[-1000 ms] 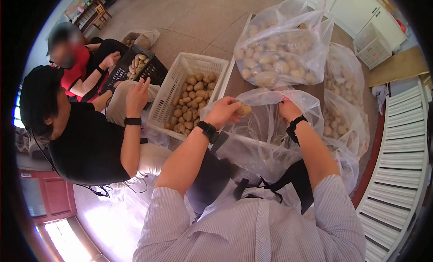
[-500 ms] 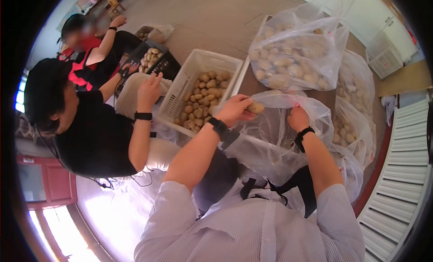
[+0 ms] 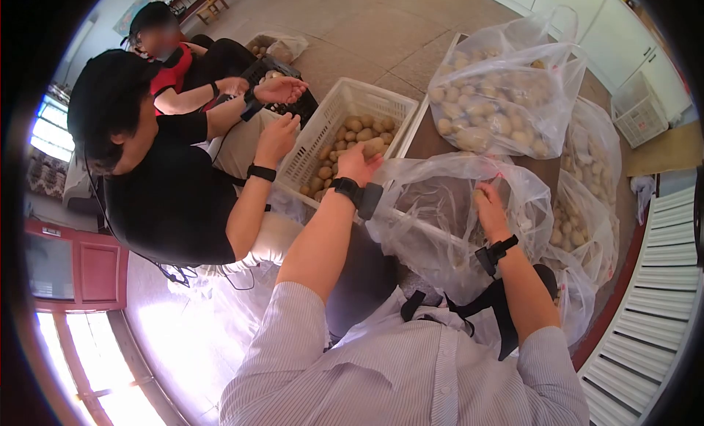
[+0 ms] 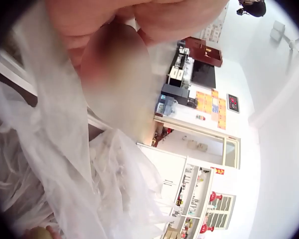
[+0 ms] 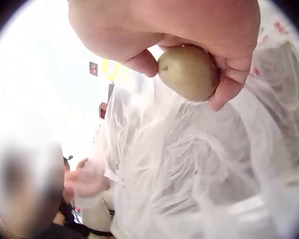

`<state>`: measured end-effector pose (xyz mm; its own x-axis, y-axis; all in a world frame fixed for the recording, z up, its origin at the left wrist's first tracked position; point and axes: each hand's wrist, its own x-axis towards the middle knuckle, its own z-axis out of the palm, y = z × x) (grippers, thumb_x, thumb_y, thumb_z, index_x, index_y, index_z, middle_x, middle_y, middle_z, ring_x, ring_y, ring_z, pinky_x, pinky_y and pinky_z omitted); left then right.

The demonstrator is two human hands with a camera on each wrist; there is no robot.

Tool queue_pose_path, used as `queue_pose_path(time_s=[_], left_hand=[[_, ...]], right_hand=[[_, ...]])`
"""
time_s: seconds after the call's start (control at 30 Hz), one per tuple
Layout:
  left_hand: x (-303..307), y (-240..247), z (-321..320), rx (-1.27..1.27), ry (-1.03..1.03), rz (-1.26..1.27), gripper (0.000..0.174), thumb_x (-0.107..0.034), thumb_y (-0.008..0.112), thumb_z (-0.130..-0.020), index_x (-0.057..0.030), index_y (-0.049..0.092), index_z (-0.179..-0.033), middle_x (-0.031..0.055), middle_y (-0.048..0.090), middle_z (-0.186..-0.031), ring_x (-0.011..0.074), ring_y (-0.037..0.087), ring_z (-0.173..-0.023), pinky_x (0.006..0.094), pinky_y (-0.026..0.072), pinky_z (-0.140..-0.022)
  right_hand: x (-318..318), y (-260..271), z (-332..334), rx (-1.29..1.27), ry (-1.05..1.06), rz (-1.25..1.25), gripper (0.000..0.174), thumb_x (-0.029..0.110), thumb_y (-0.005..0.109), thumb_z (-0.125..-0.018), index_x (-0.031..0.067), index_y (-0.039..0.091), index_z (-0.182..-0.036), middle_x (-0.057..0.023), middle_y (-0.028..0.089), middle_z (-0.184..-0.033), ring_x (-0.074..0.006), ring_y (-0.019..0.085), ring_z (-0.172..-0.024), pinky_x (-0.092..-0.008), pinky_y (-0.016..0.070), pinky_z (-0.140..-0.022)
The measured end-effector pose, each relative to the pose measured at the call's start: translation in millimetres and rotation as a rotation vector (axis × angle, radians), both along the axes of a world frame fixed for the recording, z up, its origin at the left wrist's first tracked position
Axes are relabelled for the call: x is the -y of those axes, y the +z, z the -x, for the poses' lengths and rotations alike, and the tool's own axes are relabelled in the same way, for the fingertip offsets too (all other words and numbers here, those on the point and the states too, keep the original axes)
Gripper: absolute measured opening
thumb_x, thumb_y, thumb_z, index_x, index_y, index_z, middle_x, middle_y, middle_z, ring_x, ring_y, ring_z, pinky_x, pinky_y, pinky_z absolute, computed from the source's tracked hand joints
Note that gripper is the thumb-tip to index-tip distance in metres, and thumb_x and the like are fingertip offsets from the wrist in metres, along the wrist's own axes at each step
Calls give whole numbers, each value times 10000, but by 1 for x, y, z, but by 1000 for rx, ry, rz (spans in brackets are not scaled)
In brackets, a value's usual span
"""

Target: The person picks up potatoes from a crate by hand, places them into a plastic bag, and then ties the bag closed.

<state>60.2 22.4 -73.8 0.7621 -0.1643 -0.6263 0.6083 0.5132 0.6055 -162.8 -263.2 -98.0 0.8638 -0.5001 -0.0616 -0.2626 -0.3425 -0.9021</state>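
My left hand [image 3: 356,166] grips an oblong potato [image 3: 372,148] over the near right side of a white slatted crate [image 3: 408,105] that has many potatoes in it. Close to the lens in the left wrist view, that potato [image 4: 117,72] looks blurred. My right hand [image 3: 493,212] is at the mouth of a clear plastic bag [image 3: 433,239], beside its right side. In the right wrist view, thumb and fingers hold a smooth, pale potato [image 5: 188,73] above the crumpled bag [image 5: 189,154]. The bag hangs open in front of me.
A tied clear bag of potatoes [image 3: 506,107] stands on the brown surface ahead, with more filled bags [image 3: 579,199] to the right. A person in black [image 3: 169,177] sits close on my left. Behind is another person by a black crate [image 3: 304,107]. A white radiator [image 3: 653,279] runs along the right.
My left hand has moved left from the bag's mouth to over the white crate, with the potato in it. The nearby seated person has raised a hand. The head view has shifted.
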Motion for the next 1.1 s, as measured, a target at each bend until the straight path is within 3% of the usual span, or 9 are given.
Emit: queue_pose_path(time_s=[0.03, 0.27, 0.33, 0.43, 0.5, 0.73, 0.87, 0.93, 1.1], left_hand=[[-3, -1, 0, 1, 0, 1, 298, -221, 502, -1011, 3, 509, -1207, 172, 589, -1127, 325, 631, -887, 459, 591, -741], [-22, -16, -3, 18, -38, -122, 188, -126, 498, -989, -20, 533, -1139, 167, 585, -1080, 321, 645, -900, 460, 601, -734], [-25, -19, -4, 67, -95, -179, 169, -115, 489, -986, -19, 547, -1112, 163, 597, -1047, 314, 651, -889, 456, 602, -730], [-23, -26, -7, 219, -378, -587, 154, -109, 479, -989, -10, 575, -1058, 137, 629, -957, 264, 655, -813, 411, 582, -666], [-12, 13, 4, -4, -3, -339, 203, -151, 493, -990, -33, 542, -1148, 139, 594, -1033, 253, 628, -743, 392, 542, -558], [14, 60, 40, 431, -16, -210, 170, -160, 572, -974, -50, 595, -1101, 68, 636, -910, 154, 587, -592, 278, 451, -477], [30, 82, 68, 518, -187, -118, 168, -167, 620, -932, -51, 624, -1053, 59, 668, -899, 110, 574, -595, 251, 439, -499], [37, 86, 79, 546, -458, -141, 162, -184, 635, -927, -54, 632, -1024, 57, 671, -915, 108, 591, -641, 245, 439, -514], [56, 73, 95, 694, -780, -351, 350, -237, 716, -891, -33, 639, -1165, 47, 677, -1001, 105, 616, -800, 244, 497, -632]], right_hand=[[-6, 7, 3, -126, -56, -484, 314, 224, 543, -896, 118, 579, -1189, -94, 609, -1082, -273, 656, -871, -369, 498, -714], [-17, -7, 20, -106, -21, -988, 386, 219, 487, -904, 125, 517, -1276, -119, 625, -1093, -291, 664, -839, -369, 493, -670], [-19, -6, 25, -89, 34, -985, 441, 196, 538, -915, 95, 466, -1338, -114, 616, -1094, -278, 669, -841, -344, 495, -657], [-22, -8, 30, -76, 27, -897, 457, 125, 540, -915, 69, 436, -1357, -134, 608, -1118, -296, 676, -876, -366, 530, -702], [-23, -6, 31, -58, 6, -912, 455, 103, 534, -920, 56, 426, -1360, -141, 605, -1131, -305, 680, -892, -377, 543, -727], [-29, 16, 26, -130, 8, -1084, 380, 227, 521, -975, 44, 492, -1307, -150, 643, -1140, -314, 683, -947, -400, 551, -783], [-41, 38, 19, -172, -3, -1108, 401, 379, 513, -989, 65, 566, -1233, -140, 664, -1104, -296, 683, -947, -395, 532, -786], [-43, 45, 11, -243, 46, -1119, 480, 511, 505, -980, 84, 607, -1172, -127, 673, -1052, -275, 677, -894, -380, 509, -779], [-51, 60, -10, -246, 53, -1107, 555, 610, 456, -974, 96, 634, -1080, -92, 682, -886, -229, 656, -798, -346, 495, -753]])
